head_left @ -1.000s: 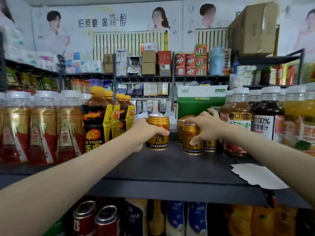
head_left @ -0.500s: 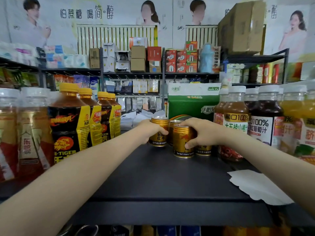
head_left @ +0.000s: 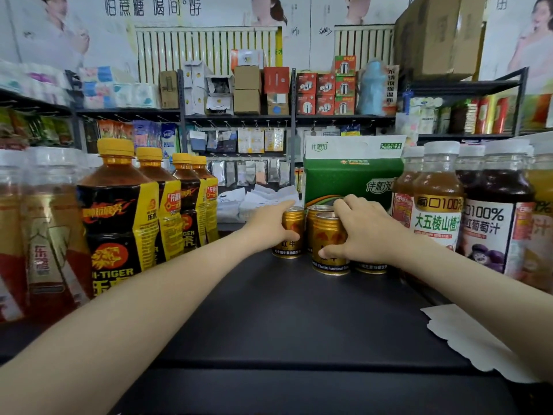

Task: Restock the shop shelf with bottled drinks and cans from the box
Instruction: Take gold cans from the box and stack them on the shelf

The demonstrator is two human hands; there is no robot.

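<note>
We count four gold cans (head_left: 329, 229) clustered at the centre of the frame, all upright on the dark shelf (head_left: 284, 310). The left hand (head_left: 267, 227) wraps around the leftmost can (head_left: 292, 221), and the characters 红牛 show just below the thumb. The right hand (head_left: 368, 232) is curled over the front can (head_left: 327, 244), with fingers on its top and the thumb pressed low on its side, above the words "Vitamin Functional Drink". The third can (head_left: 318, 208) stands just behind these two. The fourth can (head_left: 371, 267) peeks out under the right palm, only its base band showing.

At the left of the frame four yellow-capped bottles (head_left: 116, 223) stand in a row running back, the nearest marked "HI-TIGER" in black and yellow. Further left we see at least two clear-capped bottles (head_left: 45, 220) with red and gold labels, too blurred to read.

At the right stand white-capped juice bottles. The hawthorn bottle (head_left: 438, 205) reads "100% 大五棱山楂汁". The grape bottle (head_left: 496, 217) beside it reads "100% 红葡萄汁". Others around them are too cut off to count.

A green and white carton (head_left: 350, 178) marked "UNISEX" and 伴相知 stands directly behind the cans. A torn white paper (head_left: 466, 339) lies on the shelf at lower right, partly under the right forearm.
</note>
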